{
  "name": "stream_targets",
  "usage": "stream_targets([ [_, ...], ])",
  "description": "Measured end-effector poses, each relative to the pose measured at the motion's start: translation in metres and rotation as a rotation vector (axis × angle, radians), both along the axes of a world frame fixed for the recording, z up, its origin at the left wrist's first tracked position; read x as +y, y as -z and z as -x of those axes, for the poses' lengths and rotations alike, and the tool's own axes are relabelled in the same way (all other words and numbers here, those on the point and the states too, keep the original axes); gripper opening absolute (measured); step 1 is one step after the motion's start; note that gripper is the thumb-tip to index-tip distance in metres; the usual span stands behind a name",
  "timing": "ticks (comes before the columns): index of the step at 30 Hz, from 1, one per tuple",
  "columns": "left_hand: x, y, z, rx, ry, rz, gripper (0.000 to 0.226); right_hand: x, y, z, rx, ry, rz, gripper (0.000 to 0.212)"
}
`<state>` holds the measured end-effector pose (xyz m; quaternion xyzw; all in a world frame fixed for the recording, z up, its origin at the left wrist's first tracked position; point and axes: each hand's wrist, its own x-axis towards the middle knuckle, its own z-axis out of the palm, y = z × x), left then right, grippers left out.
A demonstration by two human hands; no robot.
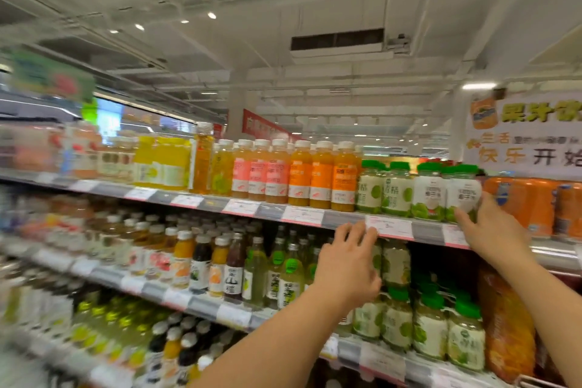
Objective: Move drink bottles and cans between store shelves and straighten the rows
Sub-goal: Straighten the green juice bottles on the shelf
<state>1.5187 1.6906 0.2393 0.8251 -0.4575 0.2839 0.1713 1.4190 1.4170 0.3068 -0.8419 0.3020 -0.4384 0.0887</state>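
Note:
A white-labelled bottle with a green cap [461, 192] stands at the right end of a green-capped row on the top shelf [343, 217]. My right hand [486, 227] grips its lower part, thumb on the front and fingers round the right side. My left hand [348, 264] hovers just below the top shelf's edge, fingers spread and holding nothing, in front of pale green bottles [395, 263] on the second shelf. Left of the held bottle stand more green-capped bottles [396, 189], then orange juice bottles [327, 178] and pink-labelled ones [261, 176].
Large orange soda bottles [532, 205] fill the top shelf right of the held bottle. The second shelf carries several small juice bottles [233, 264]. More green-capped bottles [431, 327] stand on the third shelf. A juice banner [532, 132] hangs at upper right. The left side is blurred.

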Motion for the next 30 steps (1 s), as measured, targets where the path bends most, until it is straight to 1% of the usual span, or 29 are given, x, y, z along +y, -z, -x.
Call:
stream_targets([
  [3, 0.014, 0.009, 0.015, 0.11, -0.012, -0.049, 0.084, 0.004, -0.003, 0.004, 0.018, 0.027, -0.02, 0.053],
  [5, 0.033, 0.019, 0.026, 0.17, -0.011, -0.067, 0.075, 0.01, -0.008, 0.01, 0.032, 0.008, -0.033, 0.055],
  [9, 0.077, 0.041, 0.03, 0.17, -0.039, -0.18, 0.046, 0.014, -0.014, 0.02, 0.054, -0.051, -0.09, 0.058],
  [11, 0.098, 0.052, 0.026, 0.205, -0.076, -0.233, 0.042, 0.016, -0.019, 0.023, 0.057, -0.084, -0.102, 0.058],
  [14, 0.133, 0.063, 0.017, 0.286, -0.136, -0.273, 0.042, 0.024, -0.024, 0.029, 0.069, -0.104, -0.124, 0.055],
  [16, 0.157, 0.068, 0.01, 0.35, -0.183, -0.293, 0.036, 0.03, -0.023, 0.033, 0.025, -0.128, -0.13, 0.055],
  [18, 0.183, 0.071, 0.003, 0.386, -0.216, -0.317, 0.028, 0.037, -0.016, 0.039, -0.073, -0.15, -0.095, 0.051],
  [20, 0.209, 0.072, -0.004, 0.413, -0.24, -0.321, 0.027, 0.045, -0.004, 0.044, -0.185, -0.145, -0.046, 0.046],
  [24, 0.253, 0.067, -0.025, 0.433, -0.289, -0.323, 0.023, 0.075, 0.023, 0.049, -0.238, -0.128, 0.125, 0.038],
  [25, 0.261, 0.064, -0.029, 0.436, -0.289, -0.315, 0.023, 0.086, 0.029, 0.048, -0.225, -0.149, 0.203, 0.036],
  [27, 0.275, 0.057, -0.04, 0.438, -0.276, -0.286, 0.021, 0.114, 0.039, 0.043, -0.127, -0.253, 0.349, 0.028],
  [28, 0.281, 0.053, -0.046, 0.434, -0.267, -0.271, 0.02, 0.128, 0.042, 0.038, -0.046, -0.327, 0.394, 0.025],
  [30, 0.293, 0.044, -0.06, 0.409, -0.252, -0.252, 0.021, 0.159, 0.045, 0.024, 0.137, -0.472, 0.397, 0.019],
])
